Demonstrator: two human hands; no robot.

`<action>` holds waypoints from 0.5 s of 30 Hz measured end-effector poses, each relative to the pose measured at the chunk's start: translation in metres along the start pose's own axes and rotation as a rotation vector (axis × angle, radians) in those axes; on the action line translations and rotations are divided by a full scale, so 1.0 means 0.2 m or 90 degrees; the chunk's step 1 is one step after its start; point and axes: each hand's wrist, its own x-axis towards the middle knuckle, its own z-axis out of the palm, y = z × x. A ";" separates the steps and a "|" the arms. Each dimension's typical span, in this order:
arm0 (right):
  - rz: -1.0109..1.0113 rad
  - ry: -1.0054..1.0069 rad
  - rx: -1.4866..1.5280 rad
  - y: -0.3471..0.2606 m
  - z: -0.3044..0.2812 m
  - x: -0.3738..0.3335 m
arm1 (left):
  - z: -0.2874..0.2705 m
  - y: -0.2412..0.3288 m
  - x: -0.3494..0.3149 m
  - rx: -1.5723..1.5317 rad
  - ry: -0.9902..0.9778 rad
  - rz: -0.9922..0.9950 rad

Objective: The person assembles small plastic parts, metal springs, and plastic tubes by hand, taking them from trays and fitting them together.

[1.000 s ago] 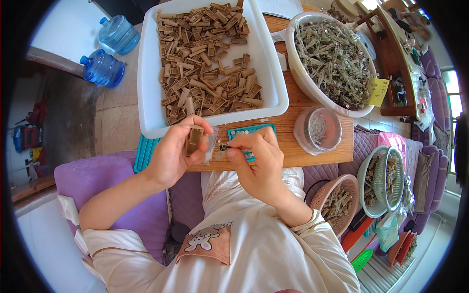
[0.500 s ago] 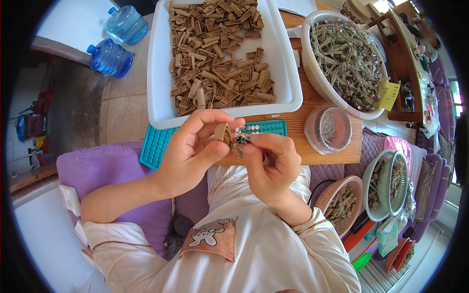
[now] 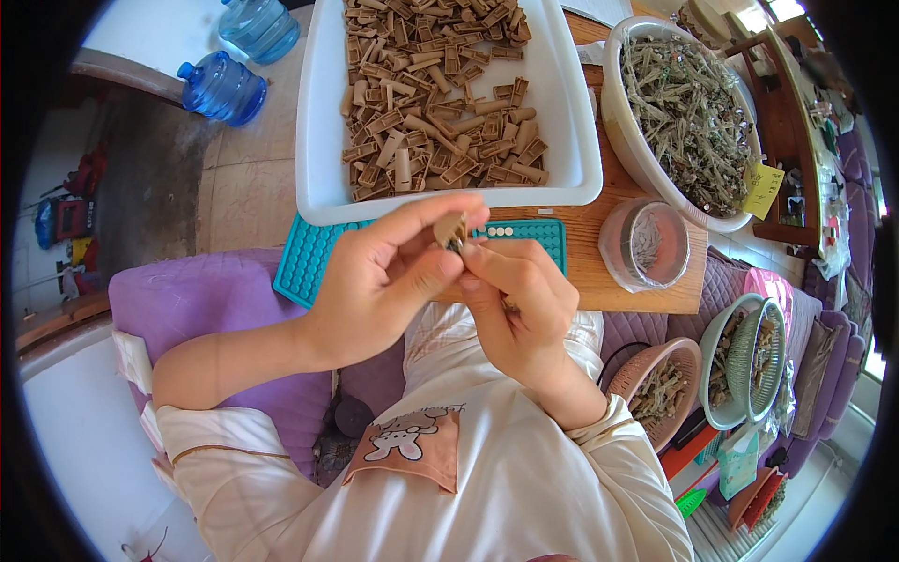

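Clearly, a small tan piece [image 3: 450, 228] is pinched between the thumb and curled fingers of the left hand [image 3: 379, 281], held up in the air just above the near edge of the wooden board [image 3: 609, 281] and close in front of the chest. The right hand [image 3: 520, 304] is closed against it from the other side, its fingertips [image 3: 473, 258] pressed together on a small dark part [image 3: 456, 245] at the lower end of the piece; whether that part is already seated in the piece cannot be told. Both grips are tight and narrow, with little of either thing left showing. A slip is judged the main risk: the dark part is tiny, and if it were let go it could drop onto the lap or roll under the teal studded mat [image 3: 309, 267], where it would be hard to find. Too hard a squeeze might crack or crush the tan piece. The white tray [image 3: 314, 140] of like pieces lies just beyond the hands and overhangs the board's near edge, so a careless knock could tip it. The clear lidded tub [image 3: 646, 245] stands near the right wrist and could be bumped as well.
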 end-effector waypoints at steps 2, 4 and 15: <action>-0.012 -0.044 -0.051 0.00 0.00 0.01 | 0.00 -0.01 0.01 0.013 0.070 0.040; 0.027 -0.037 -0.036 0.00 0.01 -0.02 | 0.01 -0.01 0.01 -0.033 0.072 0.037; 0.286 0.053 0.255 0.05 0.12 -0.10 | 0.00 0.00 0.03 -0.053 0.092 0.006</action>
